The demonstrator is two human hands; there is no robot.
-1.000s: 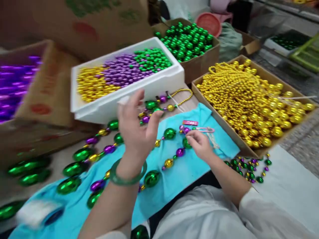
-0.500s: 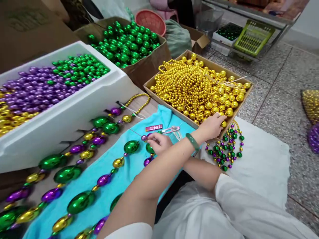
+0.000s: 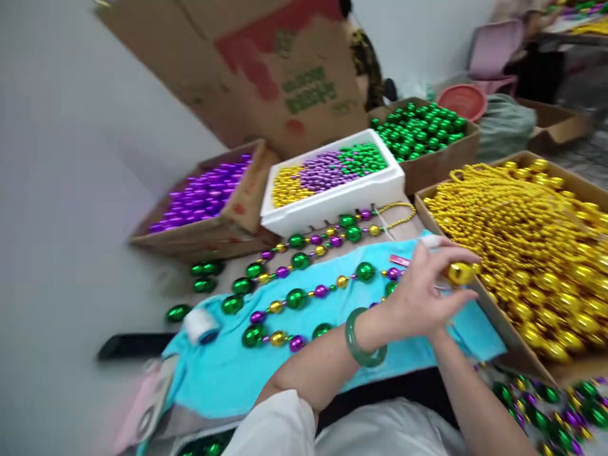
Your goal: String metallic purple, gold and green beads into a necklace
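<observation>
My left hand (image 3: pixel 418 297), with a green bangle (image 3: pixel 357 342) on the wrist, pinches a gold bead (image 3: pixel 460 273) in its fingertips at the near-left corner of the cardboard box of gold beads (image 3: pixel 522 253). My right forearm (image 3: pixel 468 389) runs up beneath the left hand, which hides the right hand and its fingers. To the left of both hands, a strand of green, purple and gold beads (image 3: pixel 304 296) lies across a turquoise cloth (image 3: pixel 228 373). A second such strand (image 3: pixel 313 240) lies behind it on the table.
A white foam box (image 3: pixel 332 196) holds yellow, purple and green beads. Behind it stand a box of green beads (image 3: pixel 418 133) and, at left, a box of purple beads (image 3: pixel 199 196). A white tape roll (image 3: pixel 199 326) lies on the cloth. Finished multicoloured strands (image 3: pixel 546 411) are piled at lower right.
My left hand went from the white box to the gold bead box and has come back over the cloth with a gold bead in its fingers. The view has swung left.
</observation>
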